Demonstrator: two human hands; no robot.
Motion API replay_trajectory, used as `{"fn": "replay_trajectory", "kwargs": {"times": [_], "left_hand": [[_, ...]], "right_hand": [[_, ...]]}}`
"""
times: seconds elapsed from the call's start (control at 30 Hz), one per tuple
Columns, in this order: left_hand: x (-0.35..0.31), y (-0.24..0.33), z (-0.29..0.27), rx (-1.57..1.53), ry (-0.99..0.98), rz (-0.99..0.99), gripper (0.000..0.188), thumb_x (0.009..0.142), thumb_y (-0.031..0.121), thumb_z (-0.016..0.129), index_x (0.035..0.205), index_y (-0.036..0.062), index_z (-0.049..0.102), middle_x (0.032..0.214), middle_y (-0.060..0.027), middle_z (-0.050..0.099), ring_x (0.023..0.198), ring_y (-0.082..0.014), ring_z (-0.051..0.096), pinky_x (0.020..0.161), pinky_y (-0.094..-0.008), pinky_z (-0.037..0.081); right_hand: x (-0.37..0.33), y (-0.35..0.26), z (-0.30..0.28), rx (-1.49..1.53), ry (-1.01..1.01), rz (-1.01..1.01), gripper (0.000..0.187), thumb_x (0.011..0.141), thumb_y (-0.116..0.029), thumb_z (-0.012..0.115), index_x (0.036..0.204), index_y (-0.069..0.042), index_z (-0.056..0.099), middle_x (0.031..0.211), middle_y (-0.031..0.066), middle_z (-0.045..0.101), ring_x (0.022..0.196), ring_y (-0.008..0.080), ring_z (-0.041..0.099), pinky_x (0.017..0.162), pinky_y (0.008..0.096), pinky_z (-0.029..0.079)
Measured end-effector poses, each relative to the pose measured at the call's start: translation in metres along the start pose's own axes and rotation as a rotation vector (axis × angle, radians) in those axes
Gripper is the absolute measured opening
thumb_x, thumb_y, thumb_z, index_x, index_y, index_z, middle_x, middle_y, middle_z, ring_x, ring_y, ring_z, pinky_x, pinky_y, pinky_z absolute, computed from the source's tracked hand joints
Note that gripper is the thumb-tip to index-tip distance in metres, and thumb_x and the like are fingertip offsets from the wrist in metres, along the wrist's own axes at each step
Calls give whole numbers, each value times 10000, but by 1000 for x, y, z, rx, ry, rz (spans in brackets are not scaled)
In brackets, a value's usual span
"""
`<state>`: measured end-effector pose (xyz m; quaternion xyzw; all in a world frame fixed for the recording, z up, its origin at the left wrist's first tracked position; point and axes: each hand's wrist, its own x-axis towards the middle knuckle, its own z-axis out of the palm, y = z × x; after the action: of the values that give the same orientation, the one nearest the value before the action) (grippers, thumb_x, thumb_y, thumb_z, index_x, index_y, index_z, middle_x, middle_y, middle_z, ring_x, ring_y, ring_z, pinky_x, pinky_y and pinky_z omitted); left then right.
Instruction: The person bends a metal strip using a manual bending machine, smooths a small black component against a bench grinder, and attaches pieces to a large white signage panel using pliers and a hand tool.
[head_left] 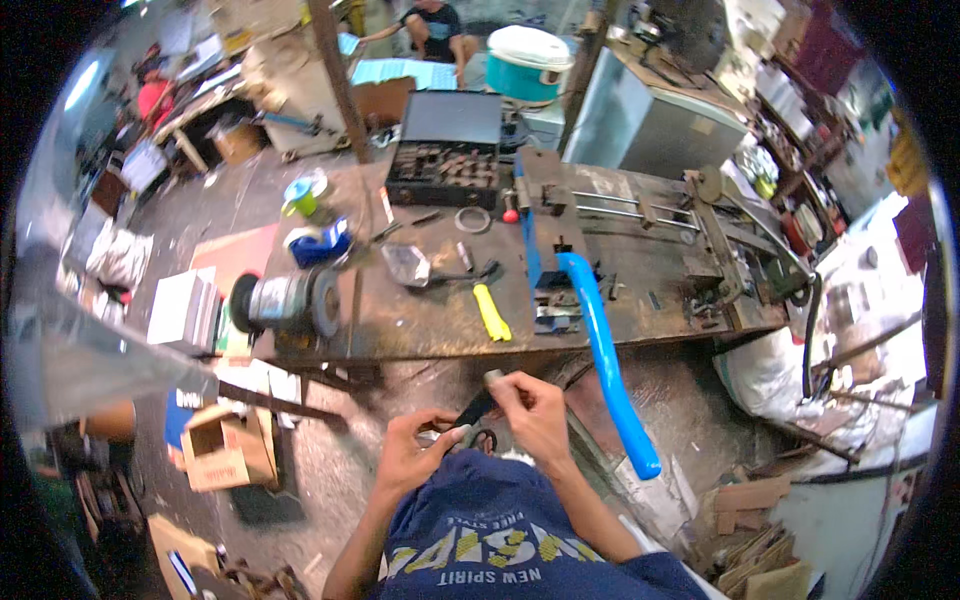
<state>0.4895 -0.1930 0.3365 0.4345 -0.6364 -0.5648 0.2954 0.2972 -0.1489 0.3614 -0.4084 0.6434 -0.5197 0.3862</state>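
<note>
Close in front of my shirt, my left hand is closed on the lower end of a dark strip-like piece. My right hand is closed in a pinch at the upper end, where a small grey-tan tip sticks out past the fingers. I cannot tell whether tip and strip are one thing. Something dark and looped shows between the hands, partly hidden. Beyond them on the workbench lie a yellow-handled tool and a clear plastic packet.
A long blue lever juts from the bench machine past the front edge, right of my hands. A wire spool, a blue tape dispenser and an open black case stand on the bench. Another person sits far back.
</note>
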Motion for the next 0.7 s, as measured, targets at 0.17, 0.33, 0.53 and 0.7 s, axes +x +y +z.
{"fn": "replay_trajectory", "kwargs": {"times": [0.17, 0.33, 0.53, 0.7], "left_hand": [[150, 30, 2, 177, 8, 271, 167, 830, 62, 755, 970, -20, 716, 686, -14, 640, 633, -79, 603, 618, -251, 500], [309, 65, 18, 109, -194, 182, 196, 867, 117, 736, 1015, -9, 706, 767, 1, 651, 708, -48, 595, 630, -239, 484], [418, 82, 63, -39, -364, 54, 195, 884, 150, 734, 1010, 3, 711, 804, 20, 646, 700, -53, 587, 620, -222, 478], [496, 53, 84, 231, -318, 315, 183, 836, 135, 742, 944, -11, 722, 770, -73, 713, 720, -104, 656, 630, -264, 482]], "right_hand": [[0, -48, -39, -142, 404, -136, 206, 929, -88, 627, 1103, 20, 642, 1053, 123, 664, 921, 187, 659, 786, 287, 535], [17, -73, -66, -111, 515, -104, 279, 839, -21, 682, 1108, 17, 620, 1125, 169, 617, 954, 235, 644, 814, 299, 540], [54, -57, -97, -555, 737, 218, 307, 855, -65, 654, 1144, 14, 585, 1162, 205, 574, 1047, 340, 598, 901, 409, 494], [62, -21, -107, -561, 507, 657, 491, 981, -391, 548, 1226, 35, 536, 1003, 284, 628, 927, 445, 611, 832, 440, 479]]}}
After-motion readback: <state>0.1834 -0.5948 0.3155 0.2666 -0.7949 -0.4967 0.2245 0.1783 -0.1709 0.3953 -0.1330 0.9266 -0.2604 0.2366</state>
